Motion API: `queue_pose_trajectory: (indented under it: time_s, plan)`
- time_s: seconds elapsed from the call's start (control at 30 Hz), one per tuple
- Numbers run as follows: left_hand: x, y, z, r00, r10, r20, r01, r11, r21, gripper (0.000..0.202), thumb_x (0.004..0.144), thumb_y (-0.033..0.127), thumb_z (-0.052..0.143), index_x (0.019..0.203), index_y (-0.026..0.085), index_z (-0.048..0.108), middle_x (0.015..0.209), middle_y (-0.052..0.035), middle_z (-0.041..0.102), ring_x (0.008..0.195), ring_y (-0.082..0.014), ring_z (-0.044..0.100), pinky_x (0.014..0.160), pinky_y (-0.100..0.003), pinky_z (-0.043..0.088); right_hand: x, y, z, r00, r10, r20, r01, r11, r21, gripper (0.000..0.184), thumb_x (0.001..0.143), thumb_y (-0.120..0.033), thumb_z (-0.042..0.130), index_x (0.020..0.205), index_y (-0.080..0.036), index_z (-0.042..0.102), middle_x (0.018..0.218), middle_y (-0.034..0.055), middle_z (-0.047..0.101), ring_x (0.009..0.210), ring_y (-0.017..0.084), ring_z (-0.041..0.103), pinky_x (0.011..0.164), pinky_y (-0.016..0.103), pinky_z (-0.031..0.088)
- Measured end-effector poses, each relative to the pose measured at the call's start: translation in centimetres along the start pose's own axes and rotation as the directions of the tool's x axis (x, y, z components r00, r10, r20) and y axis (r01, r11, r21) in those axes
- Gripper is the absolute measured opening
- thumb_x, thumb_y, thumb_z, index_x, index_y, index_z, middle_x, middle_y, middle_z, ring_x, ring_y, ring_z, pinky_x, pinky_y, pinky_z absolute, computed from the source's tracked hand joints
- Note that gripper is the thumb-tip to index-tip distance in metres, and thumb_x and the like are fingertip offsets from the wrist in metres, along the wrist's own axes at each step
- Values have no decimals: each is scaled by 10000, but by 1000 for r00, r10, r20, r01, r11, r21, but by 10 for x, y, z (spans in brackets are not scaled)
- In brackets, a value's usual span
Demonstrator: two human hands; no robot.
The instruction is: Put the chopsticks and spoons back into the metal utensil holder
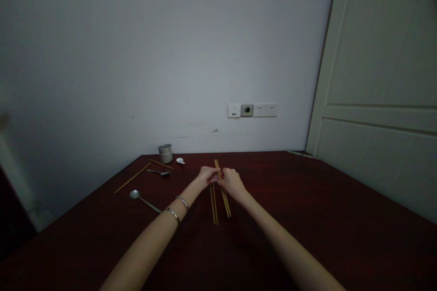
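Observation:
Both my hands meet over a bundle of wooden chopsticks (218,202) lying on the dark red table (307,218). My left hand (207,176), with two bangles on its wrist, pinches the sticks near their far end. My right hand (231,182) is closed on the same sticks right beside it. The near ends of the chopsticks fan out toward me on the tabletop.
At the far left of the table stand a small metal cup (165,153) and a small white item (180,160). Loose chopsticks (132,178), a small spoon (158,172) and a larger metal spoon (143,199) lie nearby. A wall with sockets (252,110) is behind; a door (382,91) at right.

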State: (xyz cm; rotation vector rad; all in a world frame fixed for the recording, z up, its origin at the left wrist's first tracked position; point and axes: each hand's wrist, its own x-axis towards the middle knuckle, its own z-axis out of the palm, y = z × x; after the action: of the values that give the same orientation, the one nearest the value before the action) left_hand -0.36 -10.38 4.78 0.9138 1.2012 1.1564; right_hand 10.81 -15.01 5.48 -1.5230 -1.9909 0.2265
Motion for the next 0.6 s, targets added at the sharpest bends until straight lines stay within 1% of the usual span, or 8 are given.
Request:
queue_pose_trajectory:
  time_s: [0.07, 0.23, 0.4, 0.5, 0.6]
  plan:
    - [2, -1, -1, 1000, -6, 2, 6, 1000, 2, 84, 680, 59, 609, 599, 61, 585, 510, -55, 604, 470, -135, 582, 497, -244, 484, 1, 0, 2, 1000, 26, 3, -26, 1000, -7, 131, 666, -203, 602, 770, -127, 629, 819, 149, 660, 788, 239, 625, 651, 255, 414]
    - [6, -9, -5, 1000, 13, 27, -13, 1000, -11, 96, 657, 67, 640, 582, 65, 580, 504, -45, 591, 460, -123, 571, 483, -229, 484, 8, 10, 9, 998, 65, 0, -65, 997, 36, 202, 622, -314, 651, 699, -129, 635, 743, 156, 662, 729, 247, 632, 586, 252, 421]
    - [6, -16, -5, 996, 48, 75, -47, 999, -10, 78, 674, 57, 617, 602, 61, 586, 575, -64, 621, 487, -115, 580, 506, -225, 490, 11, 20, 16, 986, 161, 34, -165, 975, 148, 221, 553, -321, 702, 659, -139, 636, 631, 104, 652, 652, 213, 635, 520, 221, 411]
    - [6, -14, -7, 994, 63, 90, -71, 993, 90, 97, 708, 105, 593, 620, 64, 587, 552, -63, 613, 466, -115, 577, 504, -233, 488, 11, 24, 20, 977, 209, 33, -212, 957, 200, 204, 547, -286, 699, 686, -148, 641, 635, 86, 655, 642, 198, 635, 515, 213, 414]
    - [6, -6, -17, 988, 134, 81, -149, 964, 222, 139, 728, 196, 587, 658, 76, 588, 572, -73, 624, 475, -130, 591, 494, -240, 484, 8, 27, 25, 973, 229, 38, -232, 958, 166, 175, 550, -224, 671, 702, -145, 637, 679, 100, 661, 650, 205, 637, 527, 226, 425]
